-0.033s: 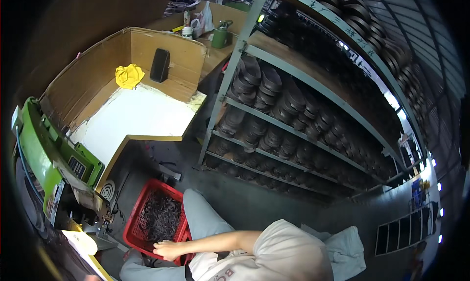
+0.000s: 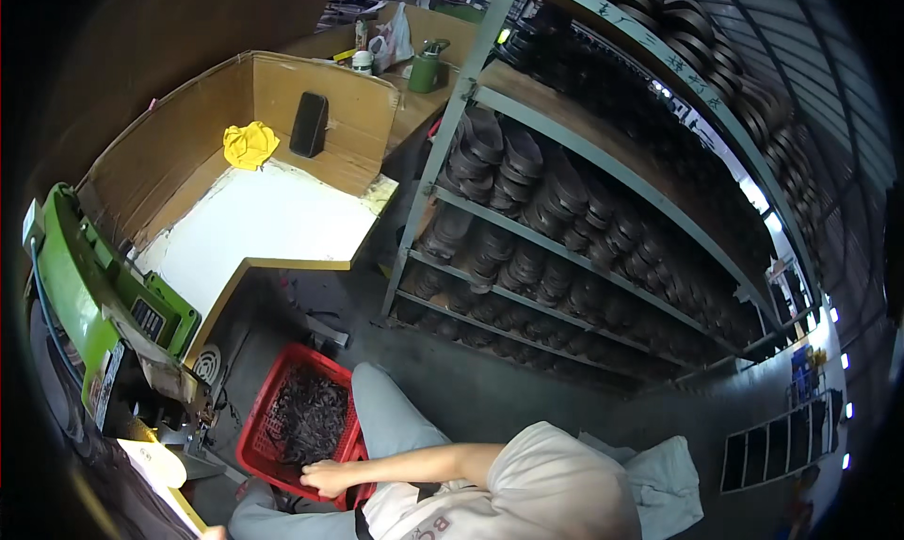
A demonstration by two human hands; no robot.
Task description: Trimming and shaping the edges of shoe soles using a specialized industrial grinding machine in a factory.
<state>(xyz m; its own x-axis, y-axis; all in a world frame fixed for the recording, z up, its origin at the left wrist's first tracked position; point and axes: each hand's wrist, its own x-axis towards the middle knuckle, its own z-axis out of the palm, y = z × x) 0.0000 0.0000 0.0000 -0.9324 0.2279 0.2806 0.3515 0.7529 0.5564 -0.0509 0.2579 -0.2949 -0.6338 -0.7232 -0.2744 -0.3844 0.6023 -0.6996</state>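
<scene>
Right hand point(image 2: 325, 479) at near end of red basket point(image 2: 252, 429), fingers bent by dark strips point(image 2: 314, 413) inside, can't tell if gripping; left hand point(image 2: 215, 533) barely in view, can't tell; basket beside bent leg point(image 2: 388, 410)

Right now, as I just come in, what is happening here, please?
A seated person has the right hand at the near end of a red basket of dark strips; whether it grips any, I cannot tell. Only what seems a bit of the left hand shows at the lower edge. A green machine stands to the left, a rack of stacked dark pieces to the right.
</scene>
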